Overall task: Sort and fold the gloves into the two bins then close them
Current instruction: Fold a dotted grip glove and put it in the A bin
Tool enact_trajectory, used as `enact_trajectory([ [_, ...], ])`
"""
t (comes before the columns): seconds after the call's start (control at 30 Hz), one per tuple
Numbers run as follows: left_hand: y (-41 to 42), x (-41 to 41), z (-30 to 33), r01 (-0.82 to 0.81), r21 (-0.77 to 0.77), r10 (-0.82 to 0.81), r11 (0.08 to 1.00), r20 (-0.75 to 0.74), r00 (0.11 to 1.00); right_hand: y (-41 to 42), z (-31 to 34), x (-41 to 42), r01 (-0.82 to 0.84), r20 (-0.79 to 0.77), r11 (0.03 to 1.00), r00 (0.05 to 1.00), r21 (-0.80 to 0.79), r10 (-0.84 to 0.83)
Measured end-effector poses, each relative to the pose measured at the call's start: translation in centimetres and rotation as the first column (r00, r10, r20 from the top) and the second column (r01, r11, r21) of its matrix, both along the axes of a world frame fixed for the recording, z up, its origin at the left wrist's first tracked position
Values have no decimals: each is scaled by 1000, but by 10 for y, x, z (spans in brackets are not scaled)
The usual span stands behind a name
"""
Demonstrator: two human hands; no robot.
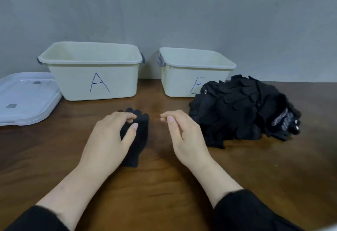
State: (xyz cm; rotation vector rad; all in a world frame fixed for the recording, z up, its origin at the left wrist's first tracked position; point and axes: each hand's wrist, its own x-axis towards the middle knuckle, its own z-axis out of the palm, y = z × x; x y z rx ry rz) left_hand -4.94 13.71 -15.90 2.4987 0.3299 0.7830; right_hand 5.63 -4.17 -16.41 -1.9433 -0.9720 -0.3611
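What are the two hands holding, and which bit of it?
The left hand lies on a black glove flat on the table, fingers curled at the glove's finger end. The right hand holds nothing.

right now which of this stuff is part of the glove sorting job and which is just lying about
Part of the job:
bin A
bin B
clear lids
glove pile
black glove under the left hand

Just there:
wooden table
grey wall
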Motion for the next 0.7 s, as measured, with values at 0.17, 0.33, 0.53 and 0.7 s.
enact_trajectory([
  [0.17,-56,25,2,106,-19,-105,994,44,993,-28,20,16,138,90,987,985,78,-145],
  [0.33,-82,42,-1,198,-45,-196,979,46,979,-84,54,57,300,207,954,933,8,-295],
  [0.53,-92,56,-2,247,-56,-245,967,46,969,-149,98,110,525,95,806,848,-275,-521],
  [0.7,-92,60,-3,279,-66,-277,958,47,960,-189,112,142,476,96,571,817,-669,-568],
])
